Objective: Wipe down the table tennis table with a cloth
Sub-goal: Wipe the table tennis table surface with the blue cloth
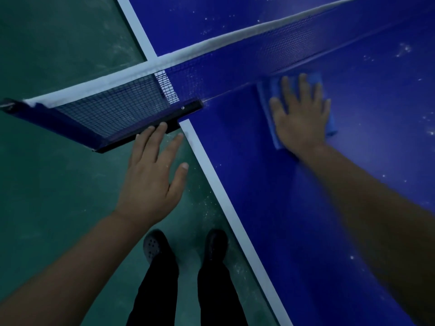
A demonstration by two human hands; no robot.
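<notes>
Your right hand (302, 116) lies flat, fingers straight and spread, palm pressing the blue cloth (330, 124) onto the worktop (270, 208); no curl, no pinch, the grip is apart. The cloth is folded, sits on the near half of the blue table tennis worktop, its far edge just beside the base of the net (247, 57); cloth corners show past your fingertips and past the little-finger side. Your left hand (154, 175) is off the worktop's edge, over the green floor (58, 184), fingers straight and loosely spread, holding nothing. Its fingertips reach the black net clamp (150, 130) that sticks out beyond the side; contact or just over it, can't tell. The index fingertip is just beside the white sideline (223, 198). White net tape (211, 47) runs along the top of the mesh across the worktop. White specks (403, 50) dot the blue surface, most of them to the right of the cloth and on the far half. Some specks on the floor near the sideline too. Below, your dark shoes (154, 247) and black trousers (155, 292) stand on the floor, close beside the worktop edge.
</notes>
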